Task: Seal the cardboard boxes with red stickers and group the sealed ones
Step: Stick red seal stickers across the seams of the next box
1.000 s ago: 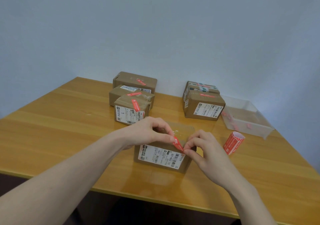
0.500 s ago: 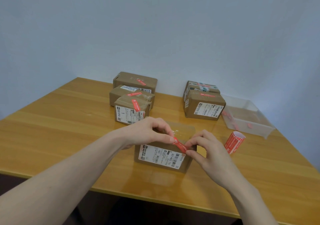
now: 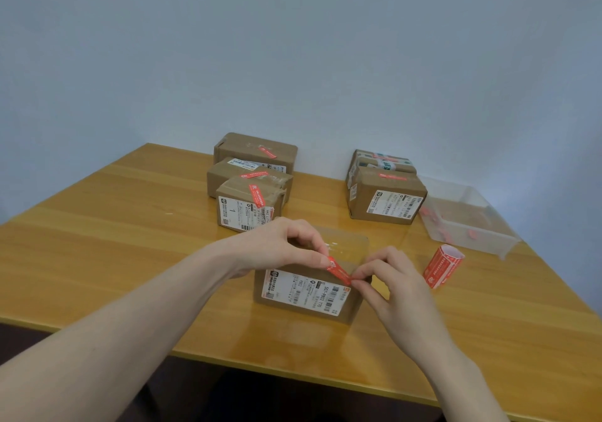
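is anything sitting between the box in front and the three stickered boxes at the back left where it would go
Nothing visible does. The near box, with both hands pinching the red sticker on it, has only bare table between it and the back-left group.

Soft, even light, faint glare on the table (image 3: 97, 226), wide-angle bending at edges.

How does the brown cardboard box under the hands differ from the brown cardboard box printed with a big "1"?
The brown cardboard box under the hands lies nearest, apart from the groups; the box printed "1" fronts the left group. On the near box a red sticker is pinched by both hands; the "1" box's sticker is stuck down. Both carry white labels.
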